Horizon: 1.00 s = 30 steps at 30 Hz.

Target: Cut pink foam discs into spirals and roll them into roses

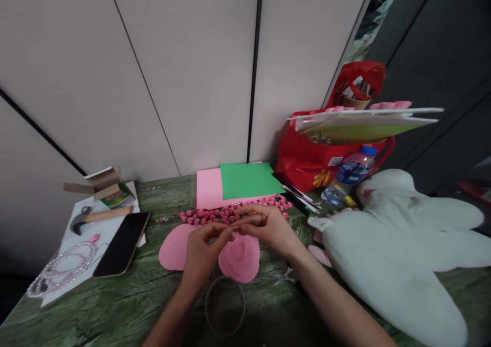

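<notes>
My left hand [207,242] and my right hand [264,224] meet at their fingertips above the table, thumbs and forefingers pinched. Whatever lies between the fingertips is too small to make out, though a hint of pink shows there. Below them is a round pink paper piece [240,260] with spiral lines. Another pink paper piece [174,250] lies flat to its left, partly behind my left hand. Just past my fingers, several small pink rolled paper flowers [205,215] are lined up. A clear ring [225,306], perhaps a tape roll, is nearer to me, and small scissors [284,276] lie under my right forearm.
Green paper [251,180] overlaps pink sheets [209,188] by the wall. At left are a phone [123,245], a hammer [102,215], bead strings [65,268] and an opened box [103,183]. A red bag [295,158], water bottle [351,176], pens [303,196] and white plush toy [391,250] crowd the right.
</notes>
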### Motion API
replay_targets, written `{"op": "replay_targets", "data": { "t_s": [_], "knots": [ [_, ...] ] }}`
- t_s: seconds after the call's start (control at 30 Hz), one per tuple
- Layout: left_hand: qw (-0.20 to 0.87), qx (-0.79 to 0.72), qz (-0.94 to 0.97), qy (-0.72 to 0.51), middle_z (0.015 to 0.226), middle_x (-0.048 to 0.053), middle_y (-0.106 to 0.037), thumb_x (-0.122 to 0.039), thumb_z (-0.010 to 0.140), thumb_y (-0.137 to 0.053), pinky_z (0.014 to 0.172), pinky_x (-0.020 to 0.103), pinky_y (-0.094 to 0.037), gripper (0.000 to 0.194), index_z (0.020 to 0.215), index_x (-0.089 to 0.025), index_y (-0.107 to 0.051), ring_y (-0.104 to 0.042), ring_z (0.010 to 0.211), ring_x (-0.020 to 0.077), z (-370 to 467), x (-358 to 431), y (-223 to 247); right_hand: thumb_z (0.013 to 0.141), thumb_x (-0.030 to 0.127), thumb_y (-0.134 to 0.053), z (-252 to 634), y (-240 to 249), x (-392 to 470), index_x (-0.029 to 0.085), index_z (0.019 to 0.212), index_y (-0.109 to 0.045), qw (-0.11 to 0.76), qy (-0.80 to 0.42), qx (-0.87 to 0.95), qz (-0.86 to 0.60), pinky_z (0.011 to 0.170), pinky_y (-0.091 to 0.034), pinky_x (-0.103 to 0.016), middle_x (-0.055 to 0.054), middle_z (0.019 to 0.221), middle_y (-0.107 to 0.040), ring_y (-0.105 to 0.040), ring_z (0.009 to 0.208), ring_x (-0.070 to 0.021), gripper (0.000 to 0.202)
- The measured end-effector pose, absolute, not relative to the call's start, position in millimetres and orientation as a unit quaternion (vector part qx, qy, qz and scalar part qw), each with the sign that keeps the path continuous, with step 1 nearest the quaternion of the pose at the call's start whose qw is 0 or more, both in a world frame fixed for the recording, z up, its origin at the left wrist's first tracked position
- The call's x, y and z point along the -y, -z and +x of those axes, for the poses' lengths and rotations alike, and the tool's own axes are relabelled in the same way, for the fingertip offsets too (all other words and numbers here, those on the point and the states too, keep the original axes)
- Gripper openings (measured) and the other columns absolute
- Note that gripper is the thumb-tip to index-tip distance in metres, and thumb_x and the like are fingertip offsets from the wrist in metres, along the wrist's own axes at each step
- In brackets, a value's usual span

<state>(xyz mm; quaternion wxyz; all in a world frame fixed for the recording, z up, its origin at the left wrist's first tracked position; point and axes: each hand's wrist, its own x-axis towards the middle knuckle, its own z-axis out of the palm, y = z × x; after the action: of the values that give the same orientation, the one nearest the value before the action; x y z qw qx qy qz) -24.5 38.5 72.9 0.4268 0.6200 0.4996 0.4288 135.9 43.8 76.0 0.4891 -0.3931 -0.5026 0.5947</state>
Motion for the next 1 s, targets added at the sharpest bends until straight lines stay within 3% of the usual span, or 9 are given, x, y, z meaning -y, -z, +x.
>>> {"op": "replay_targets", "data": {
  "t_s": [0.5, 1.0],
  "knots": [
    [0.427, -0.494, 0.624, -0.43, 0.062, 0.002, -0.067, -0.028, 0.071, -0.061, 0.062, 0.025, -0.049, 0.014, 0.066, -0.015, -0.065, -0.062, 0.063, 0.0162, -23.7, -36.9, -78.3, 0.058, 0.025, -0.071, 137.9, -76.1, -42.1, 0.015, 0.101, -0.06, 0.473, -0.587, 0.505, -0.42, 0.07, -0.054, -0.034, -0.007, 0.079, -0.072, -0.068, 0.074, -0.0214, 0.045],
    [0.423, -0.496, 0.633, -0.418, 0.062, 0.002, -0.067, -0.027, 0.07, -0.061, 0.06, 0.024, -0.048, 0.014, 0.066, -0.015, -0.065, -0.062, 0.061, 0.0156, -22.1, -36.1, -76.8, 0.054, 0.029, -0.075, 136.8, -72.2, -44.1, 0.014, 0.093, -0.061, 0.481, -0.559, 0.52, -0.432, 0.065, -0.054, -0.033, -0.005, 0.071, -0.072, -0.068, 0.068, -0.0214, 0.044]
  ]
}}
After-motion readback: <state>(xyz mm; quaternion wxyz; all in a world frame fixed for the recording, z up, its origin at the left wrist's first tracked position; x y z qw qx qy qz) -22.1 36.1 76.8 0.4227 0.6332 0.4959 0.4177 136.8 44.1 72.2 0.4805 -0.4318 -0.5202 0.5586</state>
